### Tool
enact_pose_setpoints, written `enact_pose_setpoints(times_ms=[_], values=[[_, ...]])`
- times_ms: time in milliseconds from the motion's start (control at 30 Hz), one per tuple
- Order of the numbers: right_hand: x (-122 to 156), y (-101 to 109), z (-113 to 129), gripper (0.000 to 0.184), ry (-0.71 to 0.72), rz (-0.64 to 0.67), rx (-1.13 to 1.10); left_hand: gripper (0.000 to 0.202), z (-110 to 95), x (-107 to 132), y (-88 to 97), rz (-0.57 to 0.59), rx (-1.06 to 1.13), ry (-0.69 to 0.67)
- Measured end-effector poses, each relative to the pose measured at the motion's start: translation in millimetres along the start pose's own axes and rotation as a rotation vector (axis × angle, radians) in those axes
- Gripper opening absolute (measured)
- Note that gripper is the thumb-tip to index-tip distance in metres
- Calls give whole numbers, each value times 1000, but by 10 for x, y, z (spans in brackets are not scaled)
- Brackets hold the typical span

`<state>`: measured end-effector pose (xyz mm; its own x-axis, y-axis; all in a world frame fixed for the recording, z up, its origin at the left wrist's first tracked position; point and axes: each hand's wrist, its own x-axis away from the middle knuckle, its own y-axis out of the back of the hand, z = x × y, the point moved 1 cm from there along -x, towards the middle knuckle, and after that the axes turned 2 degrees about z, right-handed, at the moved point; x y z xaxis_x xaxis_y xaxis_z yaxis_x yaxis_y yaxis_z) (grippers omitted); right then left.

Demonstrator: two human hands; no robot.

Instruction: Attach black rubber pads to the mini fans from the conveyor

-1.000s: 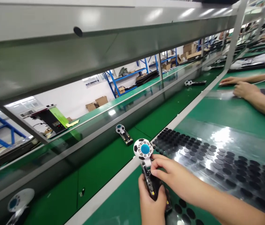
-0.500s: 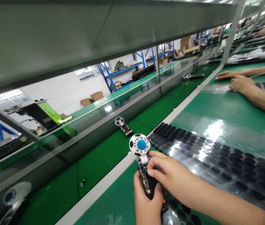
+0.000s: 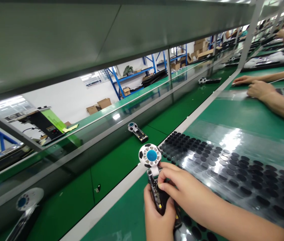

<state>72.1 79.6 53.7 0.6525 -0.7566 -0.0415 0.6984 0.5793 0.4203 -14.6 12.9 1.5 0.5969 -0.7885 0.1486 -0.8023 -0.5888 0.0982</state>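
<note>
My left hand (image 3: 157,214) is wrapped around the dark lower body of a handheld device (image 3: 154,189), its fingers on one side and thumb on the other. The device looks like a small fan, with a round soccer-ball head (image 3: 150,155) around a blue centre. Electronic parts show along the open side of its body. My right hand (image 3: 174,179) is closed, thumb and forefinger pinched against the black upper face of the body. Whatever lies between those fingertips is hidden. Beside and beneath my right forearm lies a clear sheet of black round discs (image 3: 222,164).
On the green conveyor belt (image 3: 79,197) lie similar soccer-ball devices (image 3: 139,133), one near the left corner (image 3: 28,204). A pale rail (image 3: 112,197) edges the belt. A co-worker's hands (image 3: 260,88) rest at the right. A large panel (image 3: 81,33) hangs overhead.
The devices on the belt have shifted to the right and slightly up along it. My hands and the held device stay almost in place.
</note>
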Motion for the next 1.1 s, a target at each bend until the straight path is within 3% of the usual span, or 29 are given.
enact_pose_setpoints(times_ms=[467, 733, 867, 1033, 1100], values=[[-5, -42, -23, 16, 5, 9, 55, 53, -22, 9, -6, -22, 16, -7], [11, -58, -34, 17, 18, -6, 6, 55, 124, -37, 15, -63, 55, -12], [7, -92, -58, 15, 33, -40, -31, 45, 150, -50, 32, -25, 269, 57], [-4, -120, -81, 27, -167, -30, -261, 26, 121, -75, 31, 62, 521, 80], [6, -122, -74, 28, -159, -10, -324, 27, 113, -75, 18, 82, 567, 67]])
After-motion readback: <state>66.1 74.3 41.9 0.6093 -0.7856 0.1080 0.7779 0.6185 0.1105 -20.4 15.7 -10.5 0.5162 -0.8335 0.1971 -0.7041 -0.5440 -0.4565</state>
